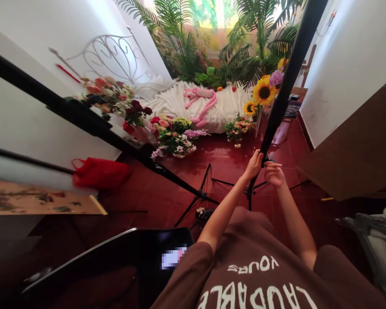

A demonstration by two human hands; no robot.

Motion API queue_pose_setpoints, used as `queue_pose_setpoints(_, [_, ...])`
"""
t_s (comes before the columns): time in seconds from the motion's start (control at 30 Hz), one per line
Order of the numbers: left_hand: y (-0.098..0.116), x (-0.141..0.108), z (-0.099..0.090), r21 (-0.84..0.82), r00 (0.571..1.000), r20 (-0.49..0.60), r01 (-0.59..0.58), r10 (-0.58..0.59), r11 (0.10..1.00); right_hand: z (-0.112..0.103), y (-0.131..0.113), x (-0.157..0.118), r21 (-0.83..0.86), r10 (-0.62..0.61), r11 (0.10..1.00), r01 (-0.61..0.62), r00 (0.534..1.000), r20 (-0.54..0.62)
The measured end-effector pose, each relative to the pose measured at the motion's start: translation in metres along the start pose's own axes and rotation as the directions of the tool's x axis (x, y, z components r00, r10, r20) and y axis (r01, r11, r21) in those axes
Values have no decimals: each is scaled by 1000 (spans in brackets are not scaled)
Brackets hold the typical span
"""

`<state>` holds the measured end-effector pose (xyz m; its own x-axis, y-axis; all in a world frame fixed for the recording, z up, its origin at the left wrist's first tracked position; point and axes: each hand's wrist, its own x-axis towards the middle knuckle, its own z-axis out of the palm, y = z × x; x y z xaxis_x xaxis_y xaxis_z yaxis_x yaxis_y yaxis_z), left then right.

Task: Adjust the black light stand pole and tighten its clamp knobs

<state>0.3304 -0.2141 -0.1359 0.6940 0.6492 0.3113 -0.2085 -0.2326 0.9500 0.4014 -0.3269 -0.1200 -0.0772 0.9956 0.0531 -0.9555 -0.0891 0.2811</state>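
Smooth, metal-looking stand pole [282,96], glossy floor [212,150], rumpled cloth [172,101], matt fabric shirt [254,240]

The only writing I can make out is on my own brown T-shirt [263,280], printed across the front in whitish capitals. From where I look it runs upside down, starting at the right. The line nearer me reads "LAUDABLE" [257,297], its big letters reaching the lower edge of the view. Farther down the shirt, in smaller letters, stands "YOURS" [252,265]. To my left, a pixelated patch [173,257] on a glossy black surface [154,240] is illegible.
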Motion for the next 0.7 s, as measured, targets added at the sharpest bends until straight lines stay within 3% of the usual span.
queue_pose_setpoints(0.13, [-1, 1, 0, 8, 1000, -6, 7, -7, 1000, 6, 3, 4, 257, 45, 964, -71, 993, 106])
queue_pose_setpoints(0.23, [-1, 1, 1, 25, 999, -35, 23, -22, 999, 8, -1, 5, 280, 82, 953, -114, 989, 123])
queue_pose_setpoints(0.4, [0, 0, 5, 35, 995, -82, 58, -55, 998, -2, -13, 6, 80, 123, 988, -130, 989, 88])
queue_pose_setpoints(0.5, [0, -1, 6, 15, 994, -96, 54, -53, 998, -5, -26, 7, -228, 66, 971, -70, 997, -25])
queue_pose_setpoints(0.53, [0, -2, 6, 13, 994, -99, 54, -53, 998, -4, -31, 7, -370, 33, 927, -63, 996, -86])
queue_pose_setpoints(0.6, [0, -2, 6, 16, 993, -100, 60, -58, 998, 1, -41, 8, -651, -66, 752, -99, 972, -225])
queue_pose_setpoints(0.7, [-1, -1, 6, 21, 991, -116, 71, -68, 997, 18, -49, 6, -933, -330, 308, -189, 898, -291])
